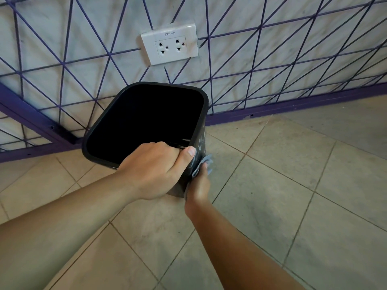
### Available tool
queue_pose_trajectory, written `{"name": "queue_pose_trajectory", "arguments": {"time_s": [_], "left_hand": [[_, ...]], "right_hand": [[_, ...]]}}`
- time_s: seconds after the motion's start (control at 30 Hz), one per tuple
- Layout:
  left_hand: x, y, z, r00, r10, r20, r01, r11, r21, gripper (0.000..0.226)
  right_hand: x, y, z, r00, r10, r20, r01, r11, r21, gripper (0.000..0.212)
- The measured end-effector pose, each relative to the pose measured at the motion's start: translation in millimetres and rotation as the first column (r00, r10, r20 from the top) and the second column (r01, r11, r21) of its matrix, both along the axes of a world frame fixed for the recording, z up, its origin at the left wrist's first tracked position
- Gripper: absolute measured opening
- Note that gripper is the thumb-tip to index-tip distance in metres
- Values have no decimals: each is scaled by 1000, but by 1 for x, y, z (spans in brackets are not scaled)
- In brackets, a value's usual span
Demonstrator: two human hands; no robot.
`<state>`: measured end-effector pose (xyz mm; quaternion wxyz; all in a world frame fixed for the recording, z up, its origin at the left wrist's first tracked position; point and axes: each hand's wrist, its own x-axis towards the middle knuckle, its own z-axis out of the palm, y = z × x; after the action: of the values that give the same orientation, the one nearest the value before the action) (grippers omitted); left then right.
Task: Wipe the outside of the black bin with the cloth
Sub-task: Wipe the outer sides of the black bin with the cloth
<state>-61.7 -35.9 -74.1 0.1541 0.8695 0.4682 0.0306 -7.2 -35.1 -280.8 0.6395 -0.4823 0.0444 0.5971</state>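
Gripping the black bin (146, 120) by its rim, the left hand (150, 170) steadies it; light, stiff plastic; the right hand (199, 183) presses the soft cloth (204, 164) against its side.

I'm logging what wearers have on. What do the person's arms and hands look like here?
Both forearms are bare, with no sleeves in view. The left hand and right hand wear no gloves, and no rings, watch or bands are visible. The left thumbnail is short and unpainted.

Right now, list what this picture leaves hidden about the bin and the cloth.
- Black bin, head view: inside too dark to read; base and near wall hidden by the left hand.
- Cloth: mostly covered by the right hand.
- Far walls face away.
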Motion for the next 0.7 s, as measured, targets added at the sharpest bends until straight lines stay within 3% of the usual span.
{"name": "queue_pose_trajectory", "arguments": {"time_s": [0.07,0.2,0.37,0.43,0.5,0.6,0.7], "left_hand": [[1,-1,1,1000,4,8,-4,1000,-9,59],[1,-1,2,1000,1,6,-1,1000,2,59],[2,-3,2,1000,-5,7,5,1000,15,59],[2,-2,1,1000,-3,12,2,1000,15,59],[1,-1,1,1000,-2,10,2,1000,19,59],[2,-1,1,1000,-9,15,9,1000,22,58],[2,-2,1,1000,-5,15,5,1000,20,59]], "right_hand": [[2,-4,7,999,47,28,-46,998,-35,103],[10,-10,15,992,118,36,-116,993,-36,70],[-1,-1,-11,991,82,104,-78,996,-45,118],[-4,2,-8,991,91,100,-86,995,-58,125],[2,-3,14,991,115,63,-116,993,16,119],[11,-7,11,986,127,106,-127,992,-4,90],[3,-6,0,986,118,118,-115,993,-37,127]]}}
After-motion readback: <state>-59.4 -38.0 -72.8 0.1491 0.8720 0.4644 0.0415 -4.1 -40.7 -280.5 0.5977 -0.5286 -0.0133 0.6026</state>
